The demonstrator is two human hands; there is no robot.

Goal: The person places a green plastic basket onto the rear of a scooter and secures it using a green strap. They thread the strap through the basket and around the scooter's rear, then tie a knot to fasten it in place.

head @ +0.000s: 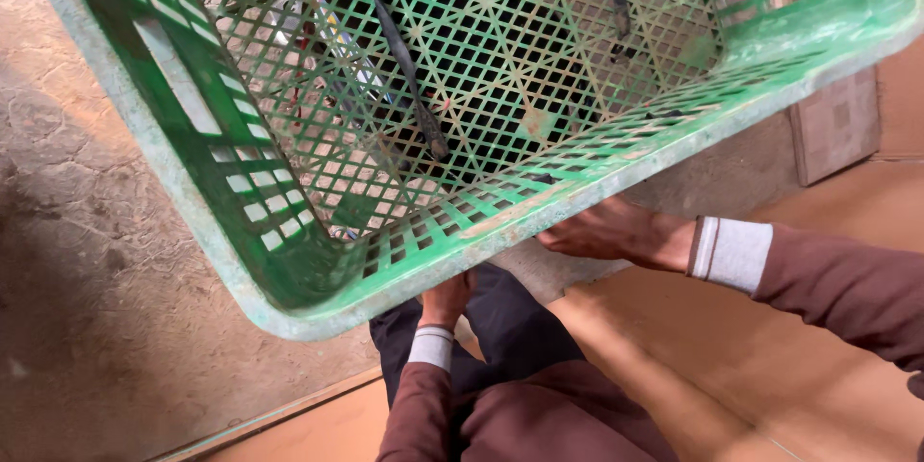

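A large green plastic crate point(183, 183) with a lattice bottom and slotted walls fills the upper half of the view, tilted toward me. My left hand point(446, 299) grips its near rim from below, fingers tucked under the edge. Further right, my right hand point(616, 231) holds the same rim, fingers curled beneath it. Both arms wear maroon sleeves with pale cuffs. Through the lattice I see two dark strap-like pieces point(404, 58) and other dim shapes under the crate.
Cracked grey concrete floor point(87, 231) lies to the left. A tan board surface point(751, 366) spreads at lower right, with a small wooden block point(835, 125) at the right edge. My dark trousers point(500, 327) show below the crate.
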